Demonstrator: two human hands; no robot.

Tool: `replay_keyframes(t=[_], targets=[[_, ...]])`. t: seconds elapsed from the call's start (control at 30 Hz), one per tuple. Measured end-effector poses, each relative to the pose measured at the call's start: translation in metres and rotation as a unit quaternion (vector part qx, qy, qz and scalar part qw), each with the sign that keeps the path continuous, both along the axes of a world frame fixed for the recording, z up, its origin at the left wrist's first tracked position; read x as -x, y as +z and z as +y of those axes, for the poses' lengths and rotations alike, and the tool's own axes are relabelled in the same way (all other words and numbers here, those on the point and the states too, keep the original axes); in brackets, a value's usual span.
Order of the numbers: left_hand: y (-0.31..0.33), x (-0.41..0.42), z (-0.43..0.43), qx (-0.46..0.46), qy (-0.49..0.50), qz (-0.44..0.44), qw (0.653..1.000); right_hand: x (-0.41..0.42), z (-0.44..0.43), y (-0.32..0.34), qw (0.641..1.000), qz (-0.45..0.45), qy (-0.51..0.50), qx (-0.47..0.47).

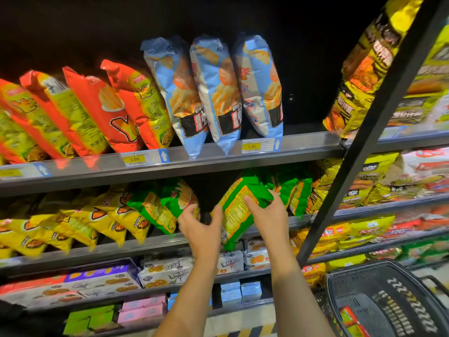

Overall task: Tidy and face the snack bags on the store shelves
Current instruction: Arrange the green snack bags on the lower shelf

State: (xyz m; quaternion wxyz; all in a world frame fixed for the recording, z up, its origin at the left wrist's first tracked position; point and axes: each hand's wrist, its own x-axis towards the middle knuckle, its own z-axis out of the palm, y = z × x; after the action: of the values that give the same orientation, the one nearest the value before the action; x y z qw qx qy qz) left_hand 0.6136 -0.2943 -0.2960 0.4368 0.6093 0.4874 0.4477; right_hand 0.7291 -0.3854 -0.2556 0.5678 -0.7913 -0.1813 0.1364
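Head view, second shelf from the top. A green snack bag (237,210) stands tilted at the front of the middle shelf (145,242). Its top leans to the right and its lower end hangs over the shelf's front rail. A yellow printed panel on the bag faces the camera.

The right hand (269,215) grips this bag at its right side. The thumb lies across the yellow panel and the fingers (275,197) are curled round the upper right edge.

The left hand (199,229) holds nothing. Its fingers are spread and relaxed in the gap to the left of the bag, and the thumb lies along the bag's left edge. Its fingertips are at the lower edge of a neighbouring green bag (181,198); whether they touch it cannot be told.

More green bags (289,188) stand just behind and to the right of the held one. Another green bag (155,210) leans to the left of the neighbouring one. Yellow bags (73,227) lean in a slanted row along the left of the same shelf.

On the upper shelf (206,159), three blue-and-white bags (218,93) stand side by side. Two of them poke over the front rail. Red-and-yellow bags (97,110) lean in a row to their left. Yellow price tags on the rail read 3.00 (134,159) and 2.90 (251,146).

Below the hands, white biscuit packs (167,271) lie on a lower shelf. A black shopping basket (379,297) sits at lower right, beside a black upright post (379,113).
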Motion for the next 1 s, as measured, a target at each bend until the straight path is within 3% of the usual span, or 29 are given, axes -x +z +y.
replay_keyframes(t=[0.13,0.23,0.33,0.43,0.57,0.67,0.73,0.9,1.0], targets=[[0.009,-0.003,-0.044,-0.147,-0.199,0.155,0.956,-0.002,-0.027,0.005,0.998,0.038,0.042,-0.033],[0.013,-0.003,-0.065,-0.175,-0.246,0.253,0.919,0.000,-0.054,0.009,0.996,0.043,0.052,-0.054],[0.012,0.002,-0.089,-0.184,-0.238,0.276,0.913,0.005,-0.081,0.012,0.994,0.048,0.079,-0.058],[0.014,0.007,-0.110,-0.143,-0.236,0.215,0.937,0.008,-0.109,0.021,0.990,0.065,0.114,-0.055],[0.033,0.023,-0.138,0.047,-0.256,0.053,0.964,0.011,-0.151,0.032,0.983,0.098,0.129,-0.092],[0.043,0.035,-0.152,0.201,-0.268,-0.057,0.940,0.015,-0.176,0.031,0.984,0.091,0.131,-0.084],[0.050,0.041,-0.160,0.253,-0.287,-0.108,0.918,0.018,-0.188,0.028,0.979,0.113,0.154,-0.068],[0.064,0.053,-0.175,0.301,-0.334,-0.158,0.879,0.036,-0.203,0.028,0.946,0.209,0.230,-0.091],[0.070,0.056,-0.181,0.297,-0.336,-0.137,0.883,0.042,-0.205,0.029,0.935,0.240,0.226,-0.134]])
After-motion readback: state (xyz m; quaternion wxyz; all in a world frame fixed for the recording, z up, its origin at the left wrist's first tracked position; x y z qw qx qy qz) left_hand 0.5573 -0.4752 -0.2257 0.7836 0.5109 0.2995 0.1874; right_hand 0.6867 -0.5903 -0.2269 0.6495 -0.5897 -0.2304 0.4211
